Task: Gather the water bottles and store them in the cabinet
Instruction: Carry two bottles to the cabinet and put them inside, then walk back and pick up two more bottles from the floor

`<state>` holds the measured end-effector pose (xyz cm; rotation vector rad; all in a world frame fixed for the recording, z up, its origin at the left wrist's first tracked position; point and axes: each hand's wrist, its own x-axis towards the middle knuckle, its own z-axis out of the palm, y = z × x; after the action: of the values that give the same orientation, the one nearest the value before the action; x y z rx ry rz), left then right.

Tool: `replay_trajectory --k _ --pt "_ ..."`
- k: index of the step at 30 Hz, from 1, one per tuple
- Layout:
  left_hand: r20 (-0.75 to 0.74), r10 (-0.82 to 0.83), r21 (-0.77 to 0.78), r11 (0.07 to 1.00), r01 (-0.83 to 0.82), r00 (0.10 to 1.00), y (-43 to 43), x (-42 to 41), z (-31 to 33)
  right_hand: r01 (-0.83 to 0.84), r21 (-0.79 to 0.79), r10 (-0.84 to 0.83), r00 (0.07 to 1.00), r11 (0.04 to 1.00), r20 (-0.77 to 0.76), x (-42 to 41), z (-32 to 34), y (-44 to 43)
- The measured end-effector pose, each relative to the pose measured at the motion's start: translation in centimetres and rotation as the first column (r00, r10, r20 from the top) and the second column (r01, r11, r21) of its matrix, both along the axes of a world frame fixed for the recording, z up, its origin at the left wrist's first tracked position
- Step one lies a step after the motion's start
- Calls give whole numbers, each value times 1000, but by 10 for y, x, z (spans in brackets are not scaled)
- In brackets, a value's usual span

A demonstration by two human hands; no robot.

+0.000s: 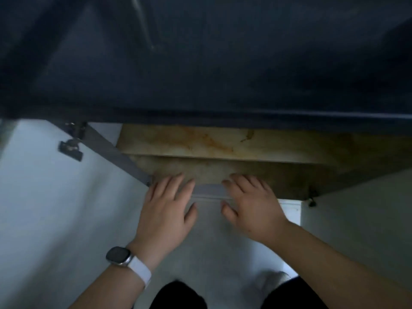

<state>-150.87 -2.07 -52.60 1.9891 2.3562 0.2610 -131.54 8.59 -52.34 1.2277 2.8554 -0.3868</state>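
A: Nearest the viewer?
B: A watch [118, 256] on the left wrist. The left hand [166, 210] and right hand [252, 208] are apart, fingers straight, holding nothing.
A: Beyond?
B: The cabinet [223, 141], open, its floor stained, beneath a dark counter [200, 63].

Wears a smartwatch [118, 256] behind the left hand [166, 210]: dark rounded-square face, silver case, white strap [140, 272]; shows left forearm [104, 291] and right forearm [334, 259] bare; wears black trousers [178, 295]; wears a pale, blurred shoe [275, 281].
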Motion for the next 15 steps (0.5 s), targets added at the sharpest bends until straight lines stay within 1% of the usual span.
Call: replay_trajectory --k 3,6,9,15 --pt "6 -16 -25 1000 16 1000 -17 19 64 -11 -49 10 1000 999 -10 19 60 -22" --pt "-10 -76 -14 997 76 997 -25 41 126 13 -57 -15 1000 998 -28 41 123 -32" --pt "-27 -122 -3 992 122 992 -23 61 182 12 -26 -14 998 1000 -62 65 180 -37" --pt "-85 -189 10 982 191 978 6 102 278 37 50 -34 997 998 -65 118 279 -27"
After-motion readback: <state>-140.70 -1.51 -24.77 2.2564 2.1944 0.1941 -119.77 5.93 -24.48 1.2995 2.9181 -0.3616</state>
